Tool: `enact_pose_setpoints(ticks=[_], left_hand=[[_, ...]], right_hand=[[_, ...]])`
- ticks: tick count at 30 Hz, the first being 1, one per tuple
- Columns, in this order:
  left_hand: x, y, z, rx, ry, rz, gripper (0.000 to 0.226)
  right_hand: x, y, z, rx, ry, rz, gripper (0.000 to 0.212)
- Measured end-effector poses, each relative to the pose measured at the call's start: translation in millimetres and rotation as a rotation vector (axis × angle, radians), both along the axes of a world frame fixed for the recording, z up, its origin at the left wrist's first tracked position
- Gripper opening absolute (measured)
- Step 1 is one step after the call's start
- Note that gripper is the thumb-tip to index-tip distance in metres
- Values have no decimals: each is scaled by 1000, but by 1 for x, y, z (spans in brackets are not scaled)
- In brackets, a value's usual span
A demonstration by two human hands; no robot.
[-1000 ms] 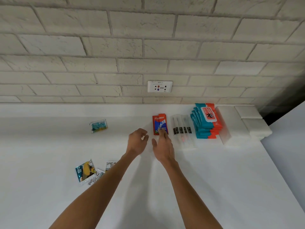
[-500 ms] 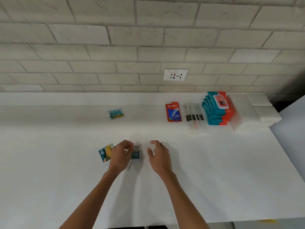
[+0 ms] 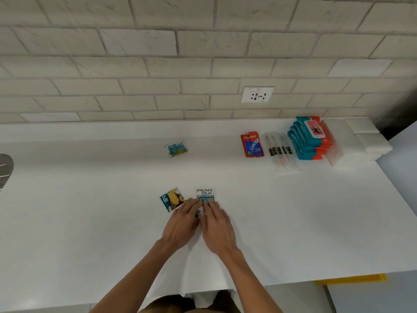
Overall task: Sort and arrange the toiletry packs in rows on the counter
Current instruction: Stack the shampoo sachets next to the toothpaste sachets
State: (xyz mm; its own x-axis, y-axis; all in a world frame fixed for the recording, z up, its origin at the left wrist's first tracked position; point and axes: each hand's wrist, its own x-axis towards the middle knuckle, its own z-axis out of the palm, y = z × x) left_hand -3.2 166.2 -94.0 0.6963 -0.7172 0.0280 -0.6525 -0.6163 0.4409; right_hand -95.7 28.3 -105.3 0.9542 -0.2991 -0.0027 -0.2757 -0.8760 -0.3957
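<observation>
On the white counter (image 3: 90,222) a white and teal Cream Silk sachet (image 3: 205,194) lies flat in the middle. My right hand (image 3: 217,229) rests its fingertips on the sachet's near edge. My left hand (image 3: 181,224) lies beside it, fingers touching a teal and yellow sachet (image 3: 172,199) and a sachet edge hidden between the hands. A small teal sachet (image 3: 176,148) lies alone farther back. At the back right stand red Colgate sachets (image 3: 252,144), clear wrapped toothbrushes (image 3: 281,152) and teal and orange wipe packs (image 3: 309,137).
White folded towels or packs (image 3: 361,141) sit at the far right by the counter's end. A wall socket (image 3: 257,94) is on the brick wall. A grey object (image 3: 5,170) pokes in at the left edge. The counter's front edge runs close to my body.
Both hands came back from the Colgate sachets at the rear to the loose sachets in the middle. The right hand has now come down onto the Cream Silk sachet beside the left hand.
</observation>
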Motion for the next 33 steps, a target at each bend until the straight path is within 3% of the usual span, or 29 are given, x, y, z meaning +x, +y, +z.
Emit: enact_pose_setpoints(ticks=[5,15,26,33], left_hand=[[-1,9,-9,89,31,-44,60],[-5,7,-13,141,-40,11,56],[-2,-58,-10,162,-2,-153,59],[15,-89,-15,263,-48,-85,60]], right_hand=[[-13,1,-15,-80,79,10,67],[-28,-27,-23,-97,46,-33,58],[-16,-89,-24,-181,20,20,59],[18,-125,-26,-197,5,60,61]])
